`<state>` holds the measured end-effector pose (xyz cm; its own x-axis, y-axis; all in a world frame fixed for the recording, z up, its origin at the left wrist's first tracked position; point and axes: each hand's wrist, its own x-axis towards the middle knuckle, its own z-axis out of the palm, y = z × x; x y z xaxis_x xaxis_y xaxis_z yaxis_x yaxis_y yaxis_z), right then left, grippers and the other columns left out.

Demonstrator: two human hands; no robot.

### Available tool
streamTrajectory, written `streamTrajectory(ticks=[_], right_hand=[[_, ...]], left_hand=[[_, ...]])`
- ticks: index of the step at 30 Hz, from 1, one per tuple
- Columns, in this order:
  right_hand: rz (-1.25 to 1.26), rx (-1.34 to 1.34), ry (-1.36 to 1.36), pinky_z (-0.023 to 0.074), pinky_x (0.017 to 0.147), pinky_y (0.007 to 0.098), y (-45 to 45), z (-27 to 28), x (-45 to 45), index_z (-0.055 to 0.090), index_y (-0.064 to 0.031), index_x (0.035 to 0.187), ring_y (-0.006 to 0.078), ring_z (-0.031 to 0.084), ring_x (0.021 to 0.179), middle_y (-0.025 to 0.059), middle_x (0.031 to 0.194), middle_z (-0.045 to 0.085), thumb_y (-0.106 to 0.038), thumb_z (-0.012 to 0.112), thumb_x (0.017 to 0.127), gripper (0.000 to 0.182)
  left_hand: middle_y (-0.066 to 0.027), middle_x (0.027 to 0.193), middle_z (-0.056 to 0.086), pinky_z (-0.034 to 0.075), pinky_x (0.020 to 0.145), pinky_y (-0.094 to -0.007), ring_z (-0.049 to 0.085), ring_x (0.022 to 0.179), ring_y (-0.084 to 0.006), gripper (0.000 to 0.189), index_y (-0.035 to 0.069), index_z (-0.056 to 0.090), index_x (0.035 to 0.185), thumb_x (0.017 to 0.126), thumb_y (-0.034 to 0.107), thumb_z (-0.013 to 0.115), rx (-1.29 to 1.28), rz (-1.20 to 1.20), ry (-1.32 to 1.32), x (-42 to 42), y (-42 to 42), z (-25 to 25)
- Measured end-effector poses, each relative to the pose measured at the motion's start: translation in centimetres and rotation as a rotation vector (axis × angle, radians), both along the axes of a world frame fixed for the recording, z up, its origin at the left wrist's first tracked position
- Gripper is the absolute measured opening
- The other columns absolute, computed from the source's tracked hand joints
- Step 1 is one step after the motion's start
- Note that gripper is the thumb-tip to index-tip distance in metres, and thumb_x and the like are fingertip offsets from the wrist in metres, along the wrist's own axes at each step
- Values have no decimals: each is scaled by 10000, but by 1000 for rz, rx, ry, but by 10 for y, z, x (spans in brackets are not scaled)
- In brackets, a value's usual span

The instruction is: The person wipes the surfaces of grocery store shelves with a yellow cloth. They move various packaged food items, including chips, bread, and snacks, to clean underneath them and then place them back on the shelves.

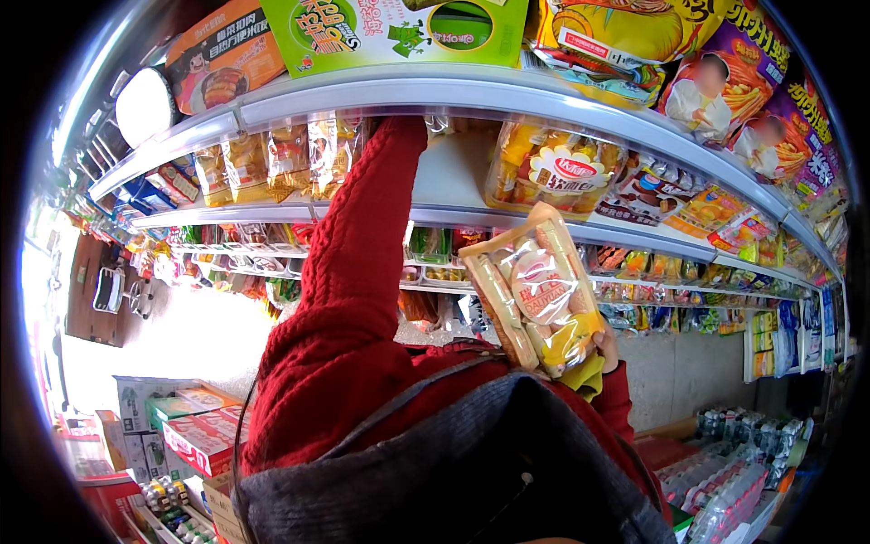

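My right hand [607, 345] grips the lower right side of a clear and cream Daliyuan bag of cake rolls [544, 289], held tilted in front of my chest. A yellow-green cloth [586, 378] hangs under the bag at the same hand. My left arm, in a red knitted sleeve, reaches forward beneath the upper shelf [435, 92]. Its hand is out of view behind that shelf. Beside the sleeve, clear packs of baked goods [333, 155] stand on the left of the lower shelf [448, 173]. A large bag of Daliyuan soft bread [554, 170] stands to the right.
Above, the top shelf holds a green snack box [401, 34], an orange meal box [224, 58] and purple noodle bags [731, 88]. Lower tiers carry more packets. Behind me are stacked cartons [204, 435] on the left and shrink-wrapped bottles [720, 476] on the right.
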<state>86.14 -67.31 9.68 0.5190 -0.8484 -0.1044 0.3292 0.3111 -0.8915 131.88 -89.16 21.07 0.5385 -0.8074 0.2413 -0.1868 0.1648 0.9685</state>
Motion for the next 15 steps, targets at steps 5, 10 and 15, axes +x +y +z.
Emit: streamTrajectory(ticks=[5,10,15], right_hand=[[127,8,-60,408,960,311,-24,-10,22,404,77,1304,227,535,1125,162,1235,535,-338,578,753,711],[189,-31,-28,414,951,307,-41,2,65,402,72,1317,224,545,1105,159,1226,547,-318,565,765,695],[183,-37,-40,420,946,315,-52,-4,111,389,68,1335,220,550,1106,152,1238,546,-258,551,788,657]], left_hand=[[-162,1346,449,328,1046,-326,418,1251,-224,376,-3,413,1317,957,104,432,-24,-38,-6,-5,7,6],[-164,1362,437,318,1057,-330,406,1267,-229,374,3,410,1323,962,104,418,-51,-64,-18,-3,19,8],[-166,1379,424,308,1068,-334,394,1283,-235,373,9,406,1328,967,104,403,-172,-216,-238,-6,101,-7]])
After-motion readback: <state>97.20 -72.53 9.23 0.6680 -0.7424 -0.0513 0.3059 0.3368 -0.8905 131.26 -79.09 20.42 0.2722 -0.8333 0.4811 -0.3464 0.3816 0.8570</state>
